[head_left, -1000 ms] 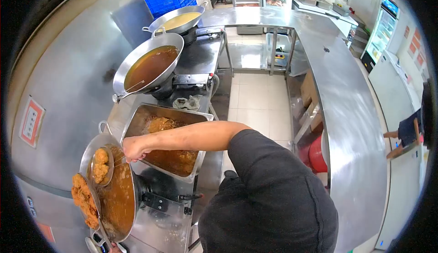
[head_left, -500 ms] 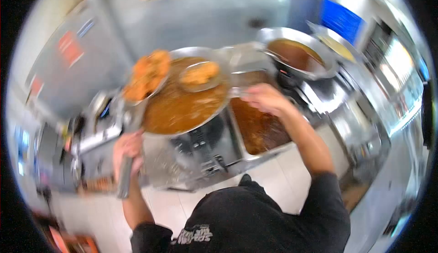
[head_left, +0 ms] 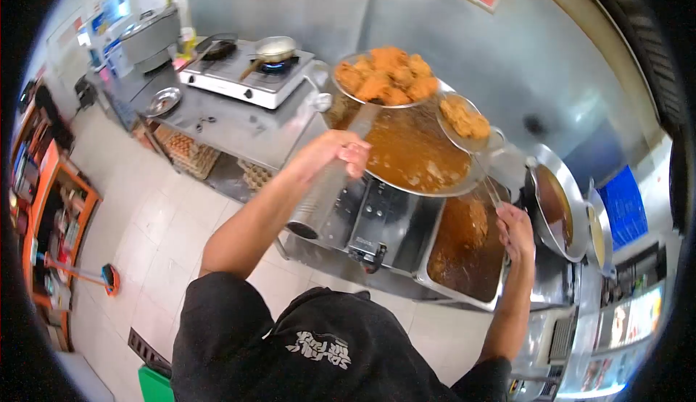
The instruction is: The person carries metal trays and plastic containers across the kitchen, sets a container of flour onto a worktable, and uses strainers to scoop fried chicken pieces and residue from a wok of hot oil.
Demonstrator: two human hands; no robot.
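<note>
My left hand (head_left: 341, 152) is closed around the thick handle of a large skimmer (head_left: 366, 121), which is heaped with golden-brown fried pieces (head_left: 388, 76). The skimmer is above the far left part of a wide wok (head_left: 428, 193) of bubbling brown oil. In my right hand (head_left: 516, 229) is the thin handle of a small strainer (head_left: 487, 173), gripped with curled fingers. One battered, fried piece (head_left: 464, 117) lies in this strainer, over the wok's right side. Below my right hand, a rectangular fryer tank (head_left: 428, 280) contains dark oil with a brown mass in it.
To the left, a white gas stove (head_left: 250, 94) has a small pot (head_left: 275, 49) over a blue flame. A steel bowl (head_left: 164, 101) sits on the counter, egg trays (head_left: 185, 148) below. Further woks (head_left: 576, 246) stand right. An orange shelf (head_left: 80, 221) borders the tiled floor.
My view has swung left, bringing the stove and shelf into sight. The large skimmer has shifted from the wok's left edge over its far side; the small strainer has moved toward the right rim.
</note>
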